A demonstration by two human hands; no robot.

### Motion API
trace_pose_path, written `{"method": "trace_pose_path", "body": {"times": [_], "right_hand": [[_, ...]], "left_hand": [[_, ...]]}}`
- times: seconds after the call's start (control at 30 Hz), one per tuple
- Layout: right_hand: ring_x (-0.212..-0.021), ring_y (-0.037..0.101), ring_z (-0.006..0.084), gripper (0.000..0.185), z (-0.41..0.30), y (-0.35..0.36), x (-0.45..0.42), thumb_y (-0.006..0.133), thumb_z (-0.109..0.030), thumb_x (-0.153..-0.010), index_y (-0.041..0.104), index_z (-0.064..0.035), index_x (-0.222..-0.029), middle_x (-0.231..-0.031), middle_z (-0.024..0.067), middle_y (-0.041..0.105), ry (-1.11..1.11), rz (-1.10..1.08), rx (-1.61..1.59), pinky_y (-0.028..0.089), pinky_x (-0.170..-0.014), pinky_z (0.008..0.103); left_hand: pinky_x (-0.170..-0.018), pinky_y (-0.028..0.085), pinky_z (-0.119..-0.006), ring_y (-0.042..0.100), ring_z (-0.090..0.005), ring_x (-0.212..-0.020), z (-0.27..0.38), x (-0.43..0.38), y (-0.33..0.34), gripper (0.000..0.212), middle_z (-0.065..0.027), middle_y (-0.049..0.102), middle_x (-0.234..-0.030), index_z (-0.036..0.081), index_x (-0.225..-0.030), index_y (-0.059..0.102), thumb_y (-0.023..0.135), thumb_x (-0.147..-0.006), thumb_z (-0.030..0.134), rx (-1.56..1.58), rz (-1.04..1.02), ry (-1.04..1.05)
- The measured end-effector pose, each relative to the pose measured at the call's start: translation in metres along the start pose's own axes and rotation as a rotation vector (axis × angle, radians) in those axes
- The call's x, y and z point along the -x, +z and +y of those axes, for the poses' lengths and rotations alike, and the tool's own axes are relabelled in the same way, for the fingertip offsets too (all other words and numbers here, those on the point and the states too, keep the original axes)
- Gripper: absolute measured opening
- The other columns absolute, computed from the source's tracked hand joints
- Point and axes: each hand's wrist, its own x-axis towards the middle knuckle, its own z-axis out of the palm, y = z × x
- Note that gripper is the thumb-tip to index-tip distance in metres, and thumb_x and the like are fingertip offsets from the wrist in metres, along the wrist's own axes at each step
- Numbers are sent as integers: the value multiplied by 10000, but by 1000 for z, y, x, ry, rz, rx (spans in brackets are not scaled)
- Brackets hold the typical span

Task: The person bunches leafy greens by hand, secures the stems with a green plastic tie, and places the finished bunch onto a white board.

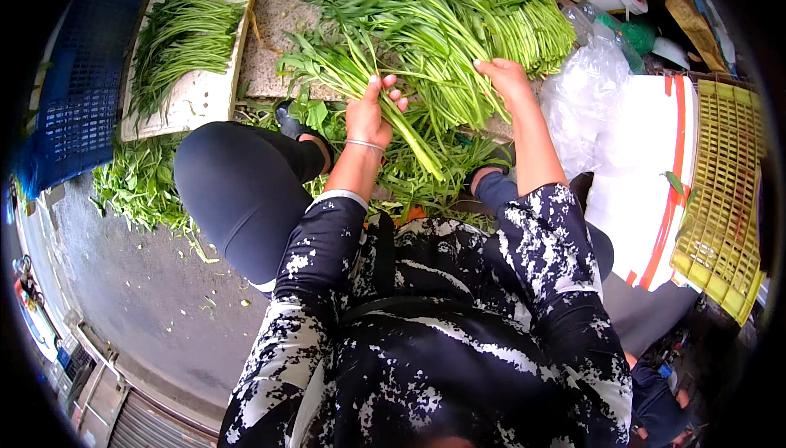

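My left hand [370, 113] is wrapped around a small bunch of leafy green stalks [412, 140], probably water spinach. Their leaves point up and left, and the cut ends stick out below toward the right. At the near edge of a large heap of the same greens [424, 37], my right hand [508, 81] has its thumb closed over a few stems; its other fingers are partly hidden. Loose leaves and trimmings [411, 172] lie beneath both hands, between my feet.
On the left, a white foam lid [206, 95] bears sorted stalks [190, 43], beside a blue plastic crate [80, 92]. Clear plastic bags [583, 98], a white foam box with red tape [638, 202] and a yellow crate [721, 202] stand to the right. Another person [660, 405] is behind, lower right.
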Motion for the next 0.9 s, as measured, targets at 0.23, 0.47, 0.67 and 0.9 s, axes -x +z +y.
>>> {"method": "trace_pose_path", "body": {"times": [0.23,0.47,0.67,0.9], "right_hand": [[-844,583,173,387,33,-10,-8,691,-75,-705,563,8,-1061,-995,118,603,-49,-46,-322,496,-625,279],[-824,573,169,401,31,8,2,708,-134,-692,568,-58,-1061,-1000,115,587,-76,144,-193,474,-684,268],[-901,546,230,307,12,35,11,708,-329,-681,603,-212,-945,-948,50,529,-493,373,692,460,-743,354],[-721,585,252,126,12,45,-4,632,-189,-731,617,-139,-845,-816,78,581,-479,330,549,471,-626,373]], "left_hand": [[-508,482,-313,530,-168,-631,-13,3,16,157,-89,574,-837,48,-950,483,554,-811,31,-85,-31,9],[-495,477,-301,533,-166,-623,-11,4,13,149,-100,576,-843,35,-945,468,509,-817,-28,-74,-25,3],[-493,473,-293,540,-166,-621,-11,7,13,153,-94,582,-836,39,-947,456,509,-818,-24,-91,-2,29],[-533,483,-320,555,-176,-670,-10,2,12,146,-111,597,-887,53,-943,432,495,-828,-10,-135,-58,50]]}}
